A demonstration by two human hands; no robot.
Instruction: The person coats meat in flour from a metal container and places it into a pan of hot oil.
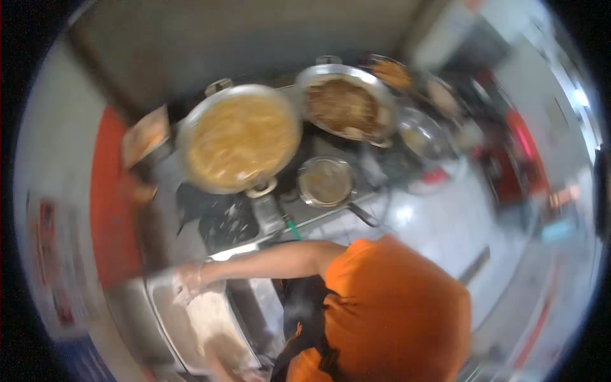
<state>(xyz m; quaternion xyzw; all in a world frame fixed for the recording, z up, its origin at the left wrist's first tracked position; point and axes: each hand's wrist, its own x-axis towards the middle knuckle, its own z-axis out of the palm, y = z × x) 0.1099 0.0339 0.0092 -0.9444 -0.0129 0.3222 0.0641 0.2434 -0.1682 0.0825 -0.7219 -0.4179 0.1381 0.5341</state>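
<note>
My right arm reaches across to the left, and my right hand (193, 281) is over the far end of a metal tray (153, 307). White powder that looks like flour (216, 318) lies in the tray. Whitish stuff coats or covers the right fingers, and motion blur hides whether they grip anything. Low in the picture, part of my left hand (245, 374) shows at the tray's near end, cut by the lower edge. Its fingers are too blurred to read. My orange sleeve and dark apron fill the lower middle.
A large pan (238, 137) of bubbling yellow oil stands on the stove. Beside it are a pan (344, 105) with brown contents and a small long-handled pan (326, 181). A metal bowl (423, 134) is farther right. A box-like container (146, 137) stands far left.
</note>
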